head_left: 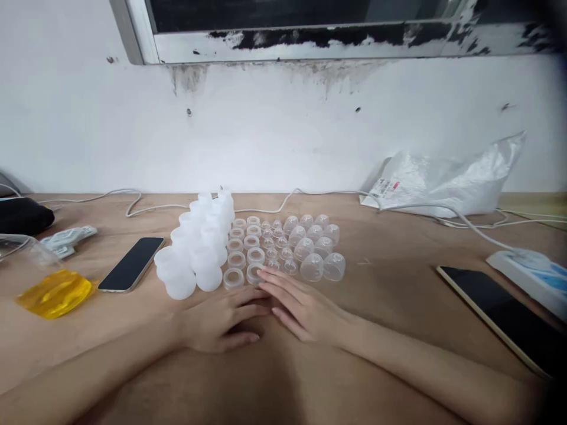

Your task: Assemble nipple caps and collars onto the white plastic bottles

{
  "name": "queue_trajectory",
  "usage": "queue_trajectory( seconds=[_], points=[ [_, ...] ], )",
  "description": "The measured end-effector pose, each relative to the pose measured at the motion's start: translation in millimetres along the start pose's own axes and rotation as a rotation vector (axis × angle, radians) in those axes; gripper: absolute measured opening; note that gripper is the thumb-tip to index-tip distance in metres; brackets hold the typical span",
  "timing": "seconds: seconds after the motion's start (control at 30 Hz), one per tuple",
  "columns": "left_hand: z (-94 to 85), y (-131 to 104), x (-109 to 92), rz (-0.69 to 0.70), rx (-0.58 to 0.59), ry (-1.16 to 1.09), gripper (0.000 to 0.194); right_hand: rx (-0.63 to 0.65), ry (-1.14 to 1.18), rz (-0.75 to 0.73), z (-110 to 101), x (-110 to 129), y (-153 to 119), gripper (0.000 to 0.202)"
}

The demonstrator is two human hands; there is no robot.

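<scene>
white wall [274,136], stained | dark window [283,15] above | brown tabletop [394,254]

The bare left hand [219,321] and bare right hand [312,310], backs up, meet at loosely curved fingers [283,288], bare forearms [126,351] angled inward.

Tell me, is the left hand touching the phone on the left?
Apart. The head view plainly shows bare brown tabletop between the left hand and the phone.

Soft, fairly even light is brightest on the wall [248,136] towards twelve o'clock; a diffuse shadow darkens the table [390,295] around six, and the bag [456,180] glints at three. Wide-angle stretch and blur soften the edges, blackened near two and four.
</scene>
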State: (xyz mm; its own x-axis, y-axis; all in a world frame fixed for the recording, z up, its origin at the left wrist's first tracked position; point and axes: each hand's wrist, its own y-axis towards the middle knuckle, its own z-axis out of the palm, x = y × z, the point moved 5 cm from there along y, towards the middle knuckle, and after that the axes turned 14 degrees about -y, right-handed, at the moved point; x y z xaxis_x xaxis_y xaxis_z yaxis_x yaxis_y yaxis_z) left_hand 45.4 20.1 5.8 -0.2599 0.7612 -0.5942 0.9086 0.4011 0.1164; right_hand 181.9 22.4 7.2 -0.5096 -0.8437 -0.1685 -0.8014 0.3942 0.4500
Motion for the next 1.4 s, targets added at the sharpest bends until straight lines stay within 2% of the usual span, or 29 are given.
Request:
queue_trajectory(
  seconds=[0.1, 0.2, 0.37, 0.47, 0.6, 0.77, 1.4],
  points=[
    [-5.5, 1, -1, 0.018, -0.005, -0.073, 0.036, 0.063, 0.080, -0.017, 8, 6, 8, 0.044],
    [-9.0, 3, 0, 0.030, 0.013, -0.116, 0.035, 0.105, 0.140, 0.028, 13, 2, 9, 0.044],
    [-8.9, 2, 2, 0.002, 0.008, -0.112, 0.033, 0.142, 0.181, 0.079, 9, -2, 3, 0.044],
    [-4.7, -1, 3, -0.034, 0.049, -0.039, 0.046, 0.235, 0.185, 0.100, 2, 0, -12, 0.052],
    [1.9, -7, 0, -0.029, 0.160, 0.054, 0.067, 0.402, 0.191, 0.156, -8, -1, -37, 0.066],
    [5.0, -10, -1, -0.050, 0.217, 0.068, 0.074, 0.546, 0.206, 0.134, -9, -2, -47, 0.063],
    [2.1, -7, -1, -0.050, 0.185, 0.008, 0.073, 0.501, 0.237, 0.121, -7, -1, -45, 0.062]
  ],
)
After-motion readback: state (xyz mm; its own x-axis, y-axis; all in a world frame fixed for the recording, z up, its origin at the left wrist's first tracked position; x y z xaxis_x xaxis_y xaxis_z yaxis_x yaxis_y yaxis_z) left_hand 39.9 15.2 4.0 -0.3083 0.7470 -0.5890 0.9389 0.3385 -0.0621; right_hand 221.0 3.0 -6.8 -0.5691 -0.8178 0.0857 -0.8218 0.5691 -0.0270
